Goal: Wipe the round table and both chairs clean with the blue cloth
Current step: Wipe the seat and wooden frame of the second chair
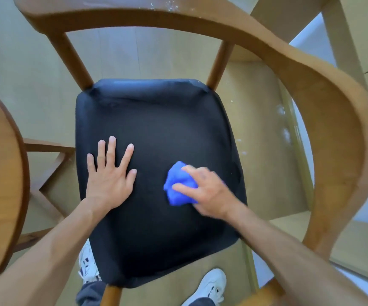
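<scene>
Right hand (209,191) atop blue cloth (177,186)

Cloth (178,184) under right hand (209,193) on chair seat (156,120); left hand (109,175) flat alongside; table (0,173) further left.
</scene>
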Demonstrator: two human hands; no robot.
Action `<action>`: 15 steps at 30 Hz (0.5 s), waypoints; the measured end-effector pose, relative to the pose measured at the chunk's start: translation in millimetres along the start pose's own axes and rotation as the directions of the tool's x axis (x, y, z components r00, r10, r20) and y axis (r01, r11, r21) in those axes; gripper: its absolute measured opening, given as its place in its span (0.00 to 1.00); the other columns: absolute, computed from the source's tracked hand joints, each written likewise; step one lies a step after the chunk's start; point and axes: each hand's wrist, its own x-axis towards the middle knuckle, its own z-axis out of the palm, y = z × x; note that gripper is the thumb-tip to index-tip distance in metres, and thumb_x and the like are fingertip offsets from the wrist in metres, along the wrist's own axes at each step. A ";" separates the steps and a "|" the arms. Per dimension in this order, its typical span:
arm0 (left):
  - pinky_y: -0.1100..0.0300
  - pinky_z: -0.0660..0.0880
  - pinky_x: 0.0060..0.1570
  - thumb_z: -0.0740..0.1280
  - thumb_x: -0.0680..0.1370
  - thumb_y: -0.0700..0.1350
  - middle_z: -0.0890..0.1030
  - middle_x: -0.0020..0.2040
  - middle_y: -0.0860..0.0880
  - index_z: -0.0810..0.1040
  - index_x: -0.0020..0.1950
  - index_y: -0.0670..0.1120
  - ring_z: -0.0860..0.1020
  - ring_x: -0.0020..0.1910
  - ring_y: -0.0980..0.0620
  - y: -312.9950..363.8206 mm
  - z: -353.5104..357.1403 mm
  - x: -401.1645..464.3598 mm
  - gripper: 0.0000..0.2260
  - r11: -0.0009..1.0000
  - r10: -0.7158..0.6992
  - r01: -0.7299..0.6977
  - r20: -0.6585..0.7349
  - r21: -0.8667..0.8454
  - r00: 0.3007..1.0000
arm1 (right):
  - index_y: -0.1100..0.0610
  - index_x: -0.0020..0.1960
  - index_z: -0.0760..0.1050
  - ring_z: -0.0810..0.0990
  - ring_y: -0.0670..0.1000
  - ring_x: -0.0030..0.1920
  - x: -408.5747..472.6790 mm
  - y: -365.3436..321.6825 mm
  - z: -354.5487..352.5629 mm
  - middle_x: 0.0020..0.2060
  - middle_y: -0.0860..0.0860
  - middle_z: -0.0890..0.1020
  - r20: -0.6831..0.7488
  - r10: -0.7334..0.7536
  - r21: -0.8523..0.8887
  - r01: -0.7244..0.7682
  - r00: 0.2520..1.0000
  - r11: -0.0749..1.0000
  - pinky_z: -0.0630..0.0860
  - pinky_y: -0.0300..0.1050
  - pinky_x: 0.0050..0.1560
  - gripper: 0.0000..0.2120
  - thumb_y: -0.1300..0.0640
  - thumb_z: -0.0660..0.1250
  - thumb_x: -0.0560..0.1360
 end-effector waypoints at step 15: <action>0.34 0.47 0.71 0.54 0.80 0.56 0.44 0.79 0.41 0.51 0.79 0.53 0.41 0.76 0.38 7.9 -1.0 1.1 0.28 1.000 -0.016 0.016 -0.005 -0.001 1.000 | 0.55 0.70 0.62 0.72 0.66 0.57 -32.8 -8.2 -13.8 0.65 0.62 0.66 0.297 0.926 0.276 -0.908 -0.232 -0.315 0.72 0.53 0.57 0.27 0.60 0.62 0.72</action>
